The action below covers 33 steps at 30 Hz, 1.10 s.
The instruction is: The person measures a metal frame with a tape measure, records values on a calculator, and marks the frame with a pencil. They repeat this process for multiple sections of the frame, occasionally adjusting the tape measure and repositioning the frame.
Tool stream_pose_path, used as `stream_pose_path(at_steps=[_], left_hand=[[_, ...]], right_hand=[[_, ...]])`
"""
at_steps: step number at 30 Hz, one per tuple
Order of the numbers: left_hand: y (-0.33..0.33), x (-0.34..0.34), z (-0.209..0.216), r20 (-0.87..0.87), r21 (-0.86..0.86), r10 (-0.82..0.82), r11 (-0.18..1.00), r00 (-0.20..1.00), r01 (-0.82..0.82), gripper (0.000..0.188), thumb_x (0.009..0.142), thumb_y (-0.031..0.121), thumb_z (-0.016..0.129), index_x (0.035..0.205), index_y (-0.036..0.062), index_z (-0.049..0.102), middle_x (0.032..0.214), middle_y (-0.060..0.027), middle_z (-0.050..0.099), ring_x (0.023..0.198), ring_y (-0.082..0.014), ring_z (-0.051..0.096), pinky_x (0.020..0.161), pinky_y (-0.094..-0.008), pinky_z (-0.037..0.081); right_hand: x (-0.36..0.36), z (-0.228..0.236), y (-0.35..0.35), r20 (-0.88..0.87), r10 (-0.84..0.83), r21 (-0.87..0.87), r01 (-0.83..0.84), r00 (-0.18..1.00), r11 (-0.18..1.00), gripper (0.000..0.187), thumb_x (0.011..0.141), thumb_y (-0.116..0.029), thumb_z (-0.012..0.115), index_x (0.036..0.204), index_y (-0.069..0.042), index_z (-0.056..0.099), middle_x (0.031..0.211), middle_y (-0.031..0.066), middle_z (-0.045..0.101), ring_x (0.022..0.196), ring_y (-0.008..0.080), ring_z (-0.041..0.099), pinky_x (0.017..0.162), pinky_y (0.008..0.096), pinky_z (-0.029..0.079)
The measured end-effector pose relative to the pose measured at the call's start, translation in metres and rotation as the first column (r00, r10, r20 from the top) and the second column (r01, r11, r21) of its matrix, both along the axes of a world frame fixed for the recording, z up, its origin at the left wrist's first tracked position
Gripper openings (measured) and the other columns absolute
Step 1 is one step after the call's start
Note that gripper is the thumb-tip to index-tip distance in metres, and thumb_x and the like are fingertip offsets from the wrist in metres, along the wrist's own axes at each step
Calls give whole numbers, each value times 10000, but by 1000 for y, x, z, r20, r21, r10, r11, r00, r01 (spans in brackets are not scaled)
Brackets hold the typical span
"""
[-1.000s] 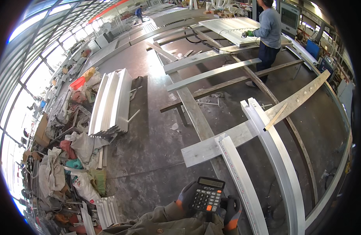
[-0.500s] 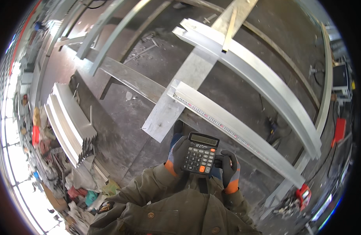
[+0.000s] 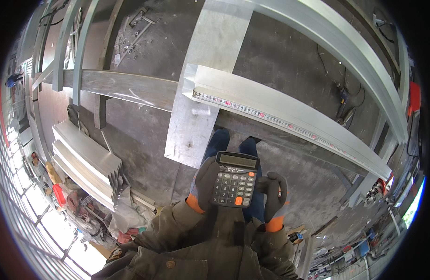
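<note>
A black calculator (image 3: 234,184) with grey and orange keys is held upright by its left side in my left hand (image 3: 207,183). My gloved right hand (image 3: 273,192) is beside the calculator's right edge, its fingers curled. A small, thin, pale thing shows at those fingers, too small to name. Beyond both hands a long silvery metal profile (image 3: 271,100) rests on a flat metal plate (image 3: 184,147). A pulled-out tape measure (image 3: 261,115) lies along the profile's near side, its hooked end by the profile's left end.
Stacked metal profiles (image 3: 86,165) lie at the left, their jagged ends toward me. Another long profile (image 3: 345,44) curves across the far right. Grey steel bars (image 3: 65,46) stand at the far left, above a cross beam (image 3: 126,88). Scraps (image 3: 135,35) litter the floor.
My view has turned and shifted, so the profile and tape measure appear nearer the picture's middle. The calculator stays in my left hand, and my right hand remains curled beside it.
</note>
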<state>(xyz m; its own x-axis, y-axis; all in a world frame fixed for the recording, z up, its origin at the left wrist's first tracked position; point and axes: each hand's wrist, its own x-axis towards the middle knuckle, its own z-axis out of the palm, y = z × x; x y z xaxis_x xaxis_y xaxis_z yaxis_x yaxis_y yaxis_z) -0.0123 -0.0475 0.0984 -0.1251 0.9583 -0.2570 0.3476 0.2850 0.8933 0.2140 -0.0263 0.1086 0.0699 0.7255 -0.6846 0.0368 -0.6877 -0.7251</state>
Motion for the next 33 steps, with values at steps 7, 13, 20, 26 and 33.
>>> stream_pose_path(at_steps=[7,13,20,26,33], left_hand=[[-16,10,-22,198,-157,51,987,979,-19,335,1093,95,447,1350,-69,586,1287,-209,641,1125,-316,676,937,-363,560],[-21,22,-22,219,-177,87,983,972,-48,369,1128,143,399,1370,-79,567,1318,-218,640,1152,-318,666,987,-375,537],[-27,26,-32,189,-65,23,998,982,-11,350,1110,145,436,1343,-78,572,1326,-235,622,1146,-346,664,963,-401,547],[-25,29,-34,72,23,-14,1000,997,12,341,1037,129,521,1308,-69,585,1315,-245,612,1136,-387,663,936,-405,557],[-19,34,-32,172,-21,68,998,983,-65,310,1062,106,499,1310,-57,592,1332,-202,612,1162,-319,657,950,-371,546]], right_hand=[[9,-22,-3,121,44,-18,-42,992,999,249,1124,-152,481,1279,18,578,1044,146,755,924,234,750,806,357,603],[10,-13,-20,140,194,-38,-190,971,981,209,1083,-100,543,1224,-10,668,1084,84,746,983,204,726,859,326,557],[15,-10,-20,337,347,18,-375,875,927,226,1050,-72,583,1253,-49,679,1101,150,749,1010,273,744,802,365,573],[15,-10,-20,341,368,102,-424,865,900,214,1061,-72,566,1241,-27,673,1099,143,747,1009,245,730,816,359,567],[10,-5,-12,247,266,16,-278,932,961,225,1079,-98,540,1237,-8,672,1048,114,761,941,198,715,810,348,563]])
